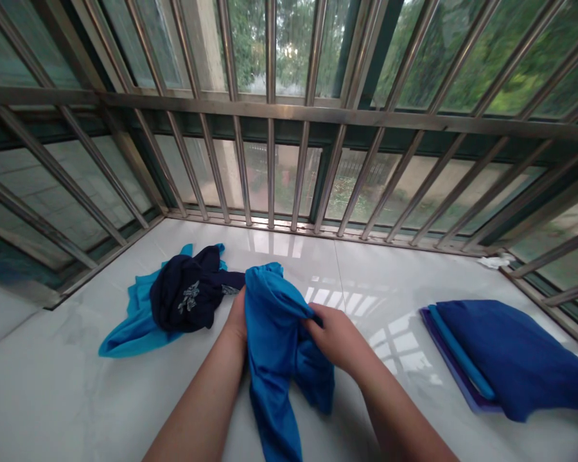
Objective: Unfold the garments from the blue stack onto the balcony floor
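A bright blue garment (274, 340) hangs between my hands over the white marble ledge (52, 385). My left hand (237, 316) is mostly hidden behind the cloth and grips its left edge. My right hand (334, 337) is closed, pinching a fold of the same blue garment on its right side. Just left of my hands lies a crumpled navy garment (187, 295) with a pale print, on top of a turquoise garment (132, 327) spread on the ledge.
A stack of folded dark blue and purple clothes (501, 356) lies at the right of the ledge. Metal window bars (270, 160) enclose the ledge at the back and both sides. A small white scrap (495, 261) sits in the far right corner.
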Motion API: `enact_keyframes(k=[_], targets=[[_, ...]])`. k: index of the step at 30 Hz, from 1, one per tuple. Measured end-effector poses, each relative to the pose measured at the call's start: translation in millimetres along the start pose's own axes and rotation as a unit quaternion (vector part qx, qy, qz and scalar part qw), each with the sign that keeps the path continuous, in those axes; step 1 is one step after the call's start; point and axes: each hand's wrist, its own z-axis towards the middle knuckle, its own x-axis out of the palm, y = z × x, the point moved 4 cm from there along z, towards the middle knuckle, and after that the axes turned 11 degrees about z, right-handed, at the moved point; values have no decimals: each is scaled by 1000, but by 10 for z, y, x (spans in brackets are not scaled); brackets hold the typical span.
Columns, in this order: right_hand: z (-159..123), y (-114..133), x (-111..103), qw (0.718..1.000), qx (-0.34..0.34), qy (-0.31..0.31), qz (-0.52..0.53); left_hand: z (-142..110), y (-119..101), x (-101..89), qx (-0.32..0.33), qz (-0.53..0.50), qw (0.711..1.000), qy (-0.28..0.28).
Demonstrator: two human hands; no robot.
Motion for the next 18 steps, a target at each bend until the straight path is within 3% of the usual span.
enact_keyframes(k=[2,3,5,7,9,12,13,15,16,18], targets=[[41,-77,-207,986,9,-106,128,64,-109,15,39,-26,998,-52],[43,-122,-318,963,12,-175,205,89,-145,31,60,-34,995,-74],[13,-194,-502,891,1,-300,341,125,-172,75,102,-33,989,-100],[-38,-213,-618,827,-22,-387,407,143,-154,115,138,-14,984,-110],[-78,-189,-670,794,-37,-433,425,140,-123,132,169,18,977,-126],[-88,-146,-632,777,-38,-435,454,92,-73,172,168,97,973,-122],[-80,-132,-591,780,-39,-415,467,68,-42,221,140,130,978,-79],[-54,-97,-461,802,-37,-331,496,-23,62,381,45,194,976,84],[-46,-70,-372,820,-30,-262,508,-105,128,474,-10,222,957,187],[-68,6,-174,853,-13,-104,511,-303,242,614,-94,275,887,360]])
